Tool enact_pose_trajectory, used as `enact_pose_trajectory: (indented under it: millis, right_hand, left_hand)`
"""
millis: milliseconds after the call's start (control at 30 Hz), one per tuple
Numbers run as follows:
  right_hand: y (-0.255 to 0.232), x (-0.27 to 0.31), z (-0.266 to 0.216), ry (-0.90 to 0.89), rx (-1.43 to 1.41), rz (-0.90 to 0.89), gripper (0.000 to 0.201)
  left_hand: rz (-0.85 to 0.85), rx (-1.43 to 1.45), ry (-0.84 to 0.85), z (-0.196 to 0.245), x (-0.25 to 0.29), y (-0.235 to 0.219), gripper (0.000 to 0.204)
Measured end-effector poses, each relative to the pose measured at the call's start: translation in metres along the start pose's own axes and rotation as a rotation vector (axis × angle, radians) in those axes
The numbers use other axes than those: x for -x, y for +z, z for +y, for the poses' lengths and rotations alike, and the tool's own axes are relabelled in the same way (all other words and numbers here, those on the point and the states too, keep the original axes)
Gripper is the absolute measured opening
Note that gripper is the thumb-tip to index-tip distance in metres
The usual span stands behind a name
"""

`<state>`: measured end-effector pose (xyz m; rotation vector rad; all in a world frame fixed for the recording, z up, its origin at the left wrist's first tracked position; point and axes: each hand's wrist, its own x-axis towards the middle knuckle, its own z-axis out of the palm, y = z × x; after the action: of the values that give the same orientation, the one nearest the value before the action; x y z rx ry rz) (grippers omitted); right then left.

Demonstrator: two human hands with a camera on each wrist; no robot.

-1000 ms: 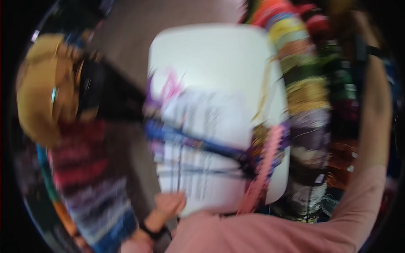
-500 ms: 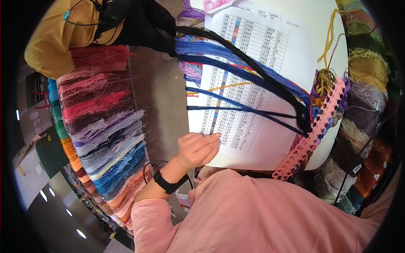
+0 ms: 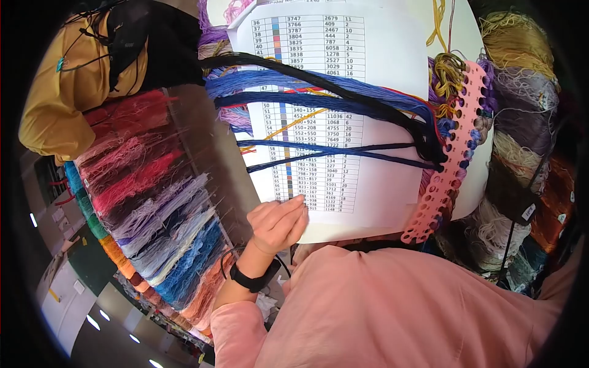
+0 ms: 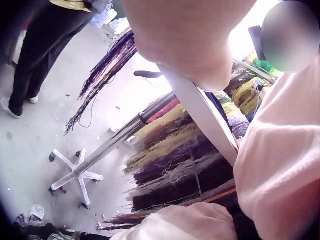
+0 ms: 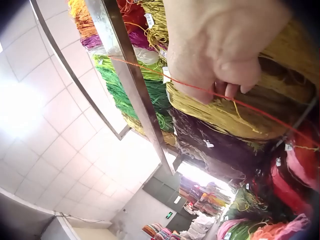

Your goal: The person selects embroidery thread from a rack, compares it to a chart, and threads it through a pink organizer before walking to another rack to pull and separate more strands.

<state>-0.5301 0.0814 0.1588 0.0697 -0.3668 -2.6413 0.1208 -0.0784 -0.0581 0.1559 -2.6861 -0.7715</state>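
My left hand (image 3: 277,224) rests at the lower left of a printed number list (image 3: 392,135), its index finger extended onto a low row and the other fingers bent. The list lies on a white board (image 3: 328,233). Black threads (image 3: 245,57) and blue threads (image 3: 276,80) cross the sheet from a pink strip with holes (image 3: 453,159). In the right wrist view my right hand (image 5: 215,55), fingers bent, is against a gold thread skein (image 5: 220,116); I cannot tell whether it grips any strands. A red thread (image 5: 195,87) passes across its fingers.
Racked thread skeins (image 3: 165,227) hang at left; more skeins (image 3: 521,92) hang at right. A person in a mustard top (image 3: 52,92) stands at upper left. A metal rack bar (image 5: 132,75) runs beside the right hand. A wheeled stand (image 4: 77,172) is on the floor.
The head view has settled from a blur, tilting down to the list. My left hand has come from the board's lower edge onto the sheet, its finger extended. My right forearm has left the head view.
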Motion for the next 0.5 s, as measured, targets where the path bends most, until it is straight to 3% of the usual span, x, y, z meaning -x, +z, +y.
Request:
enact_pose_trajectory:
  millis: [267, 433, 500]
  right_hand:
    - [-0.014, -0.016, -0.01, -0.176, 0.986, -0.007, 0.011]
    - [-0.003, -0.019, -0.029, -0.518, 1.823, -0.015, 0.008]
    - [0.004, -0.014, -0.037, -0.648, 2.025, -0.002, 0.007]
  left_hand:
    - [0.053, -0.008, 0.004, -0.003, 0.003, 0.003, 0.011]
    - [-0.054, -0.048, -0.029, 0.002, 0.005, -0.004, 0.011]
    - [-0.051, -0.055, -0.042, 0.007, 0.006, -0.004, 0.007]
